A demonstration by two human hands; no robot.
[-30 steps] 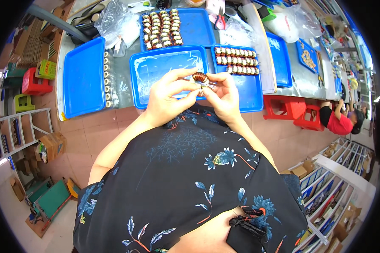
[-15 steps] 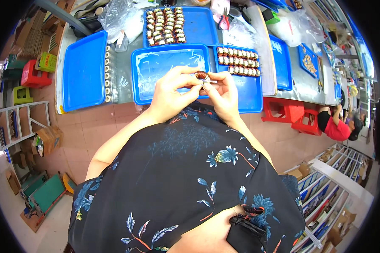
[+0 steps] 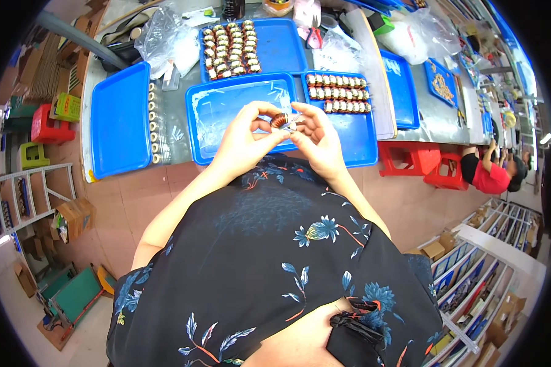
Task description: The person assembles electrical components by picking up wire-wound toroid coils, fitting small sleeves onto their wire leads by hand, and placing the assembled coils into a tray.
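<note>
We see the coil (image 3: 279,120) sitting closer to our left hand (image 3: 242,142) now, above the tray (image 3: 209,116); left fingers clamp it; our right hand's (image 3: 322,147) index has eased off, so the left seems to carry it; we cannot tell whether right fingers pinch leads.

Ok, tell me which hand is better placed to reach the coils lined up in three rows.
Probably the right hand: it shows in front of the blue tray bearing those coils, while the left hand is farther left, holding a copper-wound coil.
</note>
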